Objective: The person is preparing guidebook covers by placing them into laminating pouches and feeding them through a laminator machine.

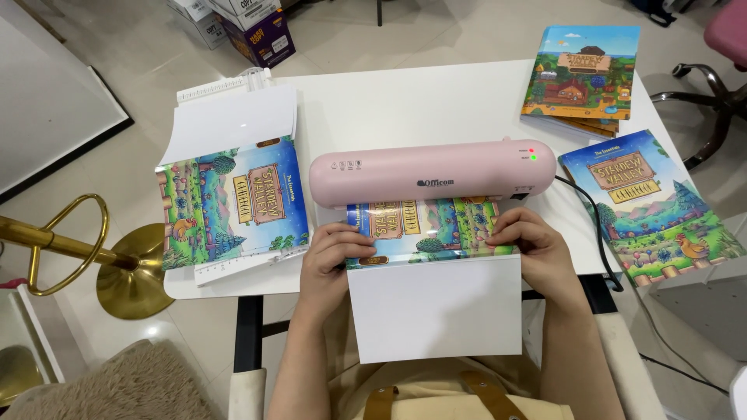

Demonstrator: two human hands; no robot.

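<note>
Landmark: pink laminator [433, 173], long axis lying crosswise on white table [405, 101]. Printed cover sheet [424, 229] sits at laminator's near slot, far edge inside, white near half [434, 307] overhanging table edge toward person. Sheet's long axis runs into slot, square to laminator.

Left hand [333, 257] pinches sheet's left edge. Right hand [537, 249] pinches right edge. Both equally near slot, fingers curled over sheet, forearms parallel.

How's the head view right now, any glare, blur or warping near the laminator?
Head view: sharp and evenly lit, no motion blur on the left hand or right hand; a soft highlight runs along the pink laminator; faint sheen on the printed sheet; table edges bow slightly, so there is wide-angle distortion.
</note>
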